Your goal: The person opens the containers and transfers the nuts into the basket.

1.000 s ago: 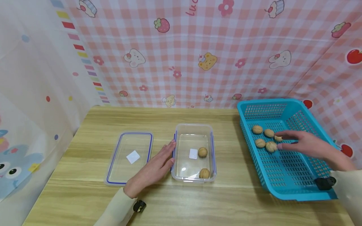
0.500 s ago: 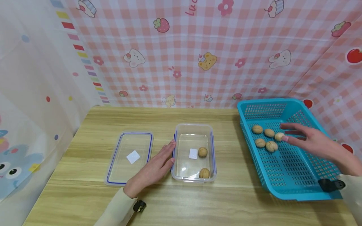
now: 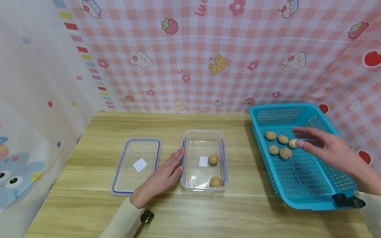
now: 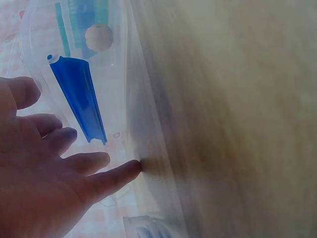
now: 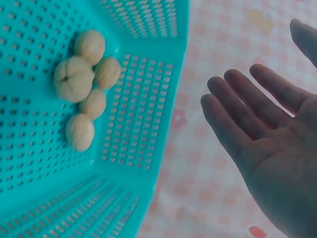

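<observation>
In the head view my left hand (image 3: 162, 178) rests its fingertips against the left side of a clear plastic container (image 3: 225, 165). Two walnuts (image 3: 213, 160) lie inside that container, beside a white label. My right hand (image 3: 327, 148) hovers over the blue basket (image 3: 269, 175), thumb and fingers spread apart. Several walnuts (image 3: 285, 153) sit together on the basket floor, just left of the right fingertips. The right wrist view shows the right hand (image 5: 267, 129) with its palm bare, apart from the walnuts (image 5: 74, 79). The left wrist view has the left hand (image 4: 54, 163) beside a blue side latch (image 4: 79, 96).
A clear lid (image 3: 122, 168) with a blue seal and a white label lies left of the container, partly under the left forearm. The wooden table (image 3: 208, 215) meets a pink checked cloth (image 3: 190, 82) at the back.
My right hand has drawn slightly up and right from the walnuts, its fingers spreading, so the rightmost walnut shows more. My left hand and the container have stayed put.
</observation>
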